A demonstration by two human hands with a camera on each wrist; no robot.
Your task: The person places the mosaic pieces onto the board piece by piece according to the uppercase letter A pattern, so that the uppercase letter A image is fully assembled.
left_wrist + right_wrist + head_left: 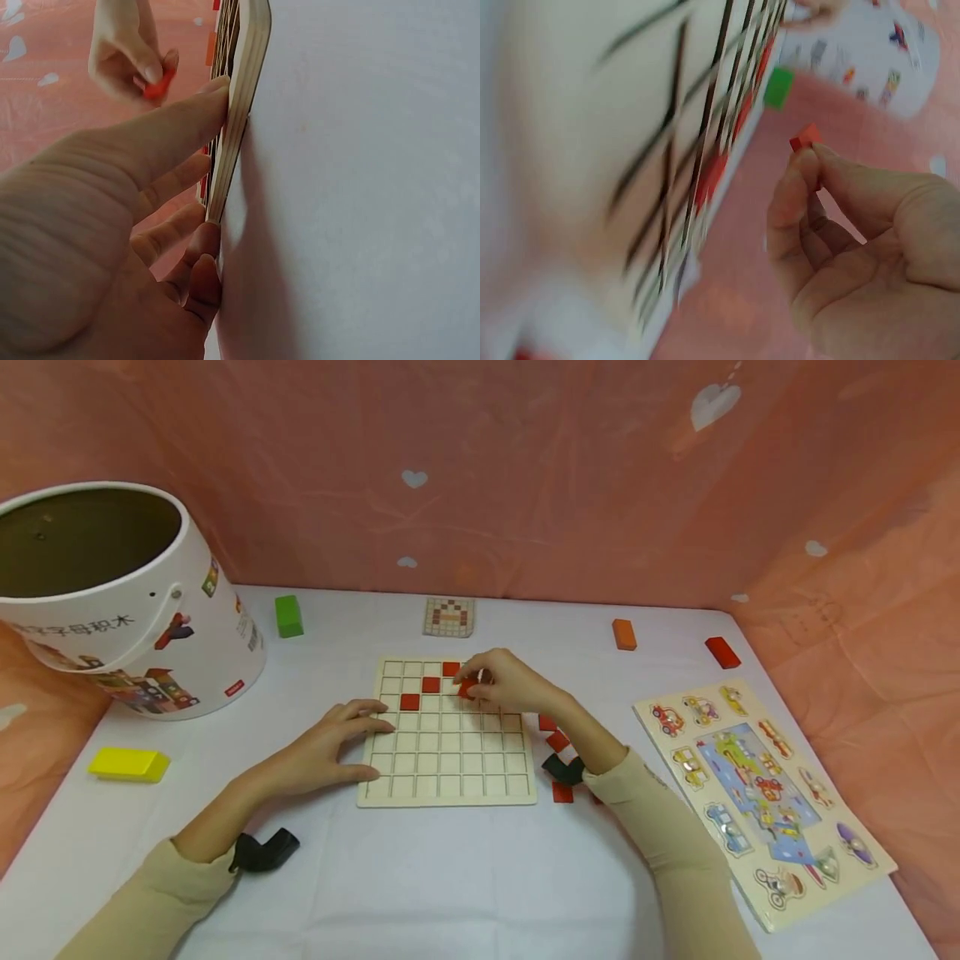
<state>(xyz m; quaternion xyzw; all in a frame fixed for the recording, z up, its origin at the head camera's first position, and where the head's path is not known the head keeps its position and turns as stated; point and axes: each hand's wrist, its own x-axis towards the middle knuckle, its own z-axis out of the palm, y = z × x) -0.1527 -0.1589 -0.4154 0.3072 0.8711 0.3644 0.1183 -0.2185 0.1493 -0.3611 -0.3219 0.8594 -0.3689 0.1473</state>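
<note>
A pale wooden grid board (447, 777) lies on the white table, with three red squares (430, 684) set in a diagonal near its far edge. My right hand (504, 681) hovers over the board's far right cells and pinches a small red square tile (468, 687) between thumb and fingers; the right wrist view shows the red tile (805, 138) at the fingertips (795, 161). My left hand (337, 747) rests against the board's left edge with straight fingers (176, 124) touching the board (244, 90).
Loose red tiles (557, 741) lie right of the board. A white bucket (142, 635) stands far left. Green (288, 615), yellow (129, 764), orange (623, 633) and red (722, 652) blocks, a pattern card (449, 617) and a vehicle peg puzzle (761, 789) surround the board.
</note>
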